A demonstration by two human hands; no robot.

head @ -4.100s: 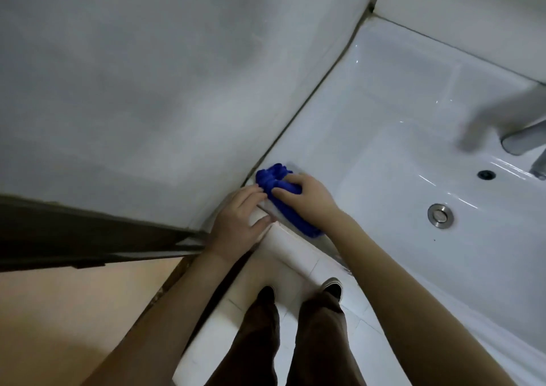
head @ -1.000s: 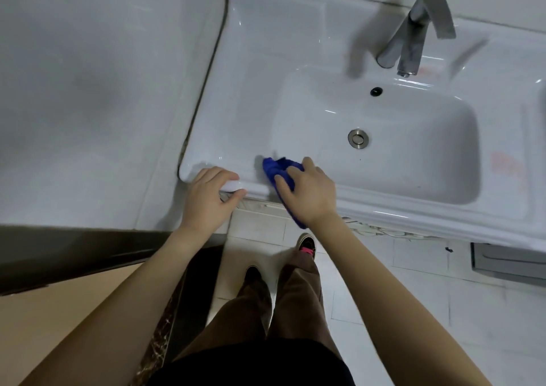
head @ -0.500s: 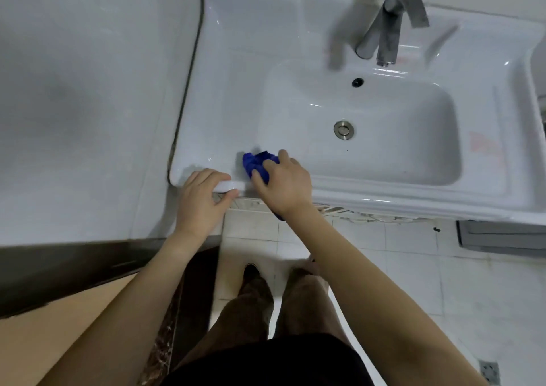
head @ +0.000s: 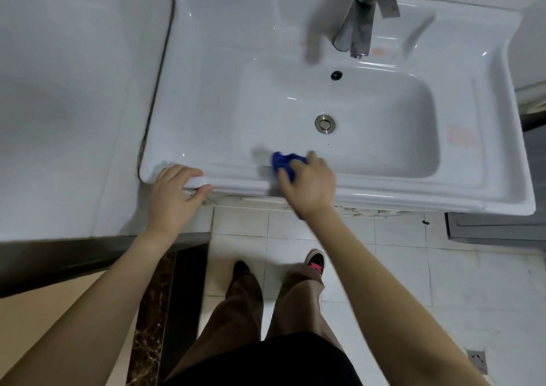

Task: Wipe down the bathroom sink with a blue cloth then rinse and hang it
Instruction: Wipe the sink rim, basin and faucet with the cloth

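A white ceramic sink (head: 218, 96) with a rectangular basin fills the upper middle of the head view. My right hand (head: 308, 183) grips a bunched blue cloth (head: 283, 162) and presses it on the sink's front rim, at the basin's near left corner. Most of the cloth is hidden under the hand. My left hand (head: 174, 193) rests on the front left corner of the sink, fingers on top and thumb under the edge. A grey metal faucet (head: 362, 16) stands at the back, above the overflow hole (head: 336, 75) and the round drain (head: 325, 123).
A white tiled wall (head: 74, 105) runs along the sink's left side. A dark stone threshold (head: 165, 297) and a tan door panel (head: 53, 312) lie at lower left. My legs and shoes (head: 314, 263) stand on white floor tiles. A grey cabinet edge (head: 496, 229) sits under the sink's right.
My right hand has slid the blue cloth rightward along the front rim, away from my left hand, which stays on the corner. The view has shifted to show the whole sink.
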